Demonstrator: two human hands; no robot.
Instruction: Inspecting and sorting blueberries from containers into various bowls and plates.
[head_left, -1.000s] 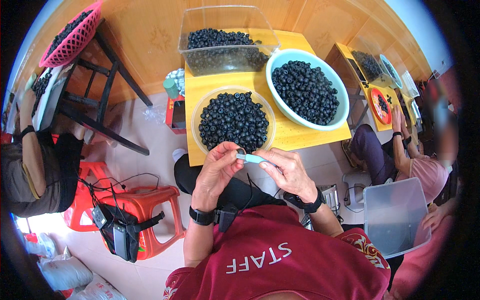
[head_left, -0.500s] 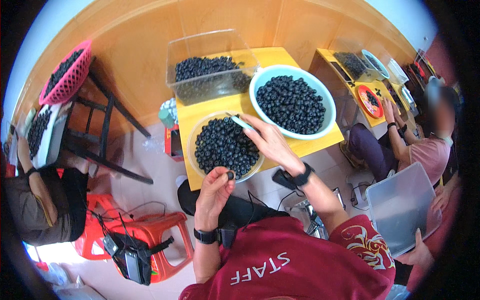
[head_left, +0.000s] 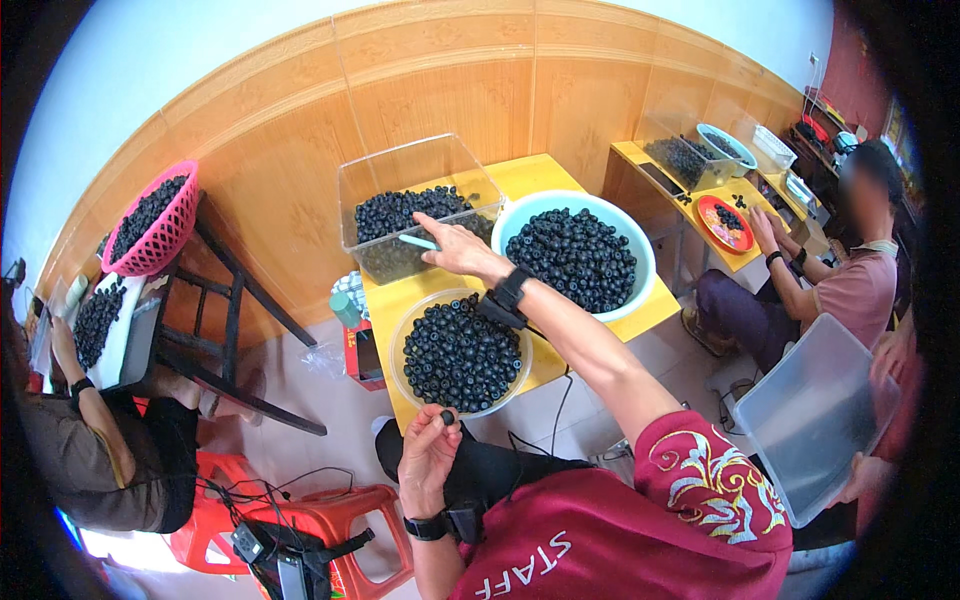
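My left hand (head_left: 428, 450) pinches one small round black bead-like piece (head_left: 447, 417) between thumb and fingertips, just in front of the round clear tub (head_left: 398, 383) of similar pieces. My right hand (head_left: 462, 250) reaches over the yellow table, holding a slim pale-blue-handled tool (head_left: 418, 242) in its grip. The index finger stretches out over the near rim of the rectangular clear bin (head_left: 390, 262), which holds more black pieces (head_left: 400, 212). Beside the right wrist stands a pale-blue basin (head_left: 645, 255) heaped with them. The tool's tip cannot be made out now.
At left, a pink basket (head_left: 180, 225) of black pieces stands by a dark stool (head_left: 225, 285); a person works there. Red plastic stools (head_left: 350, 510) hold a bag with cables. Another person sits right at a second yellow table (head_left: 640, 160). A clear container (head_left: 815, 415) is held nearby.
My right hand has moved from over the round tub up and left to the rectangular bin, with the index finger extended. My left hand still pinches a black piece. The view has shifted.
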